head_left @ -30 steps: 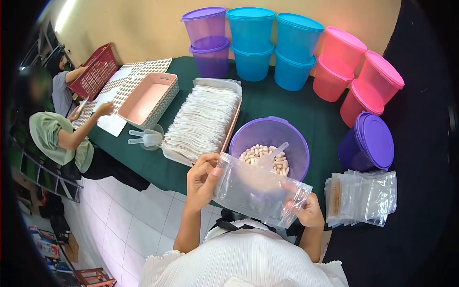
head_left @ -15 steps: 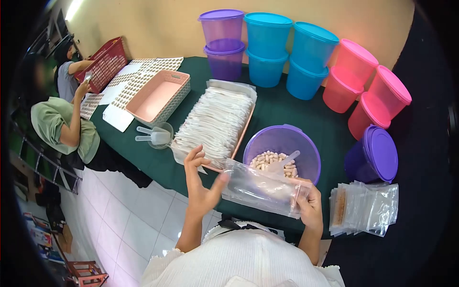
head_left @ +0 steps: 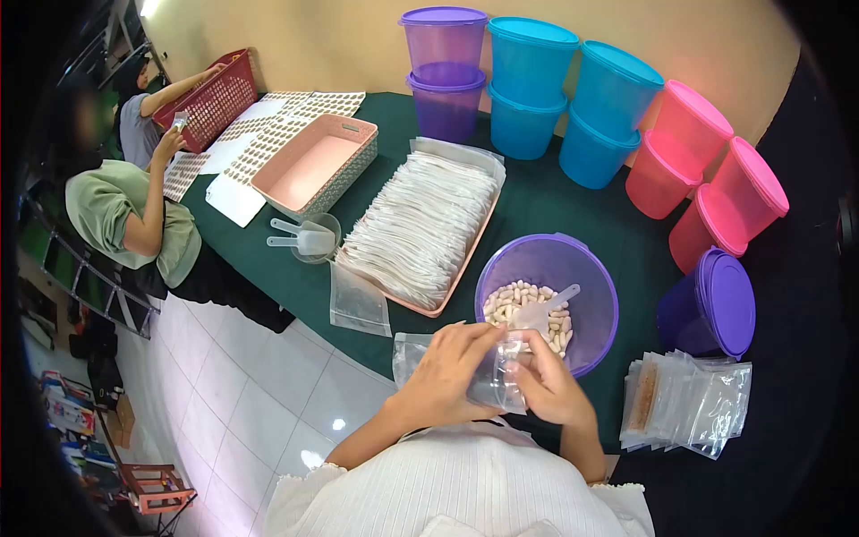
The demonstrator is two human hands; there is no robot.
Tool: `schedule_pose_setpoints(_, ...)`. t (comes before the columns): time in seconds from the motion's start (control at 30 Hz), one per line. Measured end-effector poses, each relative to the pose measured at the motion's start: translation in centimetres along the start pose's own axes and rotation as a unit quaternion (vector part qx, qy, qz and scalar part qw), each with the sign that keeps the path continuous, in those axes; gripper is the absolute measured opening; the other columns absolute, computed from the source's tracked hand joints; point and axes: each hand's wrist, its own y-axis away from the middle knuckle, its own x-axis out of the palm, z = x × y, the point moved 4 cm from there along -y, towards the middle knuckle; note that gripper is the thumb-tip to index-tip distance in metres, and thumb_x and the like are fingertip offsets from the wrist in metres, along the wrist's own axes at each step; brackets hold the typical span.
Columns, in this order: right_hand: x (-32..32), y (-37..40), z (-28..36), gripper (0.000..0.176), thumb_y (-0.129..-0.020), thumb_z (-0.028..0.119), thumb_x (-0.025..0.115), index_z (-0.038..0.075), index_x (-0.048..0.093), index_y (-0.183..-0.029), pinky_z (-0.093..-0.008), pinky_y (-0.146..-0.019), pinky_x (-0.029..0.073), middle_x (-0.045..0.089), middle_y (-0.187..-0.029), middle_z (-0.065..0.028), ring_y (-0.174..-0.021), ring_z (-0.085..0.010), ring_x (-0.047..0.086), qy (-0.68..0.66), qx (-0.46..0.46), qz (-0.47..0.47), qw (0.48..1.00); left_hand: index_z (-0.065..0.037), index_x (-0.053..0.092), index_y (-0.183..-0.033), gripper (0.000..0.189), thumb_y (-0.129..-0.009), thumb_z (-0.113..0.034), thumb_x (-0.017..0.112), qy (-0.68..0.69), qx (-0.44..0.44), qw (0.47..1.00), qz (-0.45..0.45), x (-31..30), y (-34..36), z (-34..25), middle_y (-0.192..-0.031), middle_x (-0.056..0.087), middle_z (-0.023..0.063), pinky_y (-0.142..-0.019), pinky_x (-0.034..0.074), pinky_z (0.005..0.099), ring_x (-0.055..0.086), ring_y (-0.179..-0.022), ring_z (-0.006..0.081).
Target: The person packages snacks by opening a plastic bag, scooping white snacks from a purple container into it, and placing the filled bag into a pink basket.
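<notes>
While the left hand (head_left: 454, 371) is gripping the clear plastic bag (head_left: 411, 358), the right hand (head_left: 557, 387) is pinching its right end with bent fingers. At one o'clock from the bag, the purple tub (head_left: 598, 309) is holding pale capsules (head_left: 517, 295) and a scoop (head_left: 535, 313); at eleven o'clock, white packets (head_left: 428, 224) are standing closely on the green surface (head_left: 546, 210).
</notes>
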Motion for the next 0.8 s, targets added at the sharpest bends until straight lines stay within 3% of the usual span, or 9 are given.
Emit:
schedule_pose_setpoints(0.07,-1.6,-0.7,1.4,0.031,-0.083,0.011,0.047,0.003,0.042,-0.113,-0.0218,-0.049,0.039,0.052,-0.066,-0.0019,-0.054,-0.0070,0.048,0.084,-0.021,0.032,0.996,-0.003,0.037,-0.121,0.085,-0.051,-0.026,0.078,0.065,-0.021,0.997,-0.043,-0.4,0.6,1.1,-0.114,0.042,0.0158,-0.089,0.032,0.0394,0.041,-0.106,0.0318)
schedule_pose_setpoints(0.2,-6.8,-5.4,3.8,0.022,-0.083,0.017,0.046,0.000,0.052,-0.096,-0.0272,-0.050,0.039,0.051,-0.057,-0.0065,-0.052,-0.0124,0.050,0.247,-0.138,-0.094,0.955,-0.003,0.038,-0.120,0.083,-0.048,-0.016,0.078,0.098,-0.027,0.985,-0.136,-1.4,2.6,3.4,-0.110,0.046,0.0141,-0.087,0.035,0.0336,0.047,-0.101,0.0247)
schedule_pose_setpoints(0.27,-8.4,-8.3,2.8,0.024,-0.078,0.012,0.048,0.000,0.051,-0.099,-0.0357,-0.069,0.043,0.058,-0.083,-0.0146,-0.080,-0.0253,0.055,0.439,-0.146,-0.043,0.885,-0.003,0.038,-0.120,0.082,-0.048,-0.014,0.076,0.106,-0.032,0.985,-0.135,-2.0,3.2,4.1,-0.109,0.046,0.0144,-0.087,0.035,0.0334,0.047,-0.101,0.0245)
schedule_pose_setpoints(0.4,-11.0,-12.3,-3.9,0.041,-0.071,0.020,0.052,-0.001,0.051,-0.106,-0.0355,-0.089,0.037,0.056,-0.101,-0.0158,-0.101,-0.0312,0.049,0.684,0.074,0.083,0.721,-0.003,0.039,-0.120,0.079,-0.049,-0.010,0.074,0.141,-0.047,0.979,-0.138,-2.1,3.6,4.5,-0.106,0.049,0.0139,-0.085,0.037,0.0324,0.048,-0.100,0.0238)
schedule_pose_setpoints(0.43,-10.7,-12.6,-4.2,0.041,-0.071,0.020,0.052,-0.001,0.051,-0.106,-0.0355,-0.089,0.037,0.056,-0.101,-0.0158,-0.101,-0.0312,0.049,0.683,0.075,0.079,0.722,-0.005,0.039,-0.120,0.079,-0.050,-0.009,0.074,0.154,-0.052,0.978,-0.131,-2.1,3.6,4.4,-0.107,0.049,0.0136,-0.086,0.037,0.0324,0.049,-0.100,0.0242)
schedule_pose_setpoints(0.5,-10.1,-12.7,-6.2,0.042,-0.069,0.021,0.053,-0.004,0.053,-0.103,-0.0376,-0.089,0.036,0.056,-0.101,-0.0195,-0.103,-0.0316,0.050,0.731,0.220,0.231,0.603,-0.005,0.039,-0.120,0.079,-0.049,-0.010,0.074,0.157,-0.050,0.980,-0.115,-1.8,3.3,3.9,-0.107,0.049,0.0138,-0.085,0.038,0.0323,0.049,-0.099,0.0241)
schedule_pose_setpoints(0.63,-8.7,-12.4,-8.0,0.038,-0.066,0.017,0.052,-0.003,0.058,-0.098,-0.0378,-0.087,0.039,0.056,-0.101,-0.0206,-0.099,-0.0302,0.053,0.697,0.241,0.295,0.607,-0.006,0.039,-0.120,0.079,-0.050,-0.010,0.075,0.182,-0.062,0.978,-0.083,-0.8,3.1,3.3,-0.106,0.049,0.0140,-0.084,0.039,0.0318,0.050,-0.098,0.0236)
schedule_pose_setpoints(0.7,-9.0,-12.5,-8.5,0.032,-0.063,0.013,0.050,-0.002,0.061,-0.090,-0.0385,-0.082,0.043,0.059,-0.095,-0.0210,-0.092,-0.0302,0.056,0.639,0.237,0.284,0.675,-0.006,0.039,-0.120,0.079,-0.050,-0.011,0.075,0.193,-0.078,0.975,-0.084,-0.5,3.5,3.6,-0.105,0.050,0.0139,-0.084,0.039,0.0317,0.050,-0.099,0.0235)
schedule_pose_setpoints(0.8,-9.3,-12.5,-6.5,0.029,-0.063,0.010,0.049,-0.001,0.062,-0.086,-0.0391,-0.075,0.047,0.060,-0.091,-0.0208,-0.087,-0.0306,0.059,0.658,0.198,0.226,0.690,-0.006,0.039,-0.120,0.079,-0.050,-0.012,0.076,0.212,-0.093,0.970,-0.069,-0.5,4.3,4.4,-0.105,0.049,0.0131,-0.084,0.039,0.0315,0.051,-0.097,0.0237)
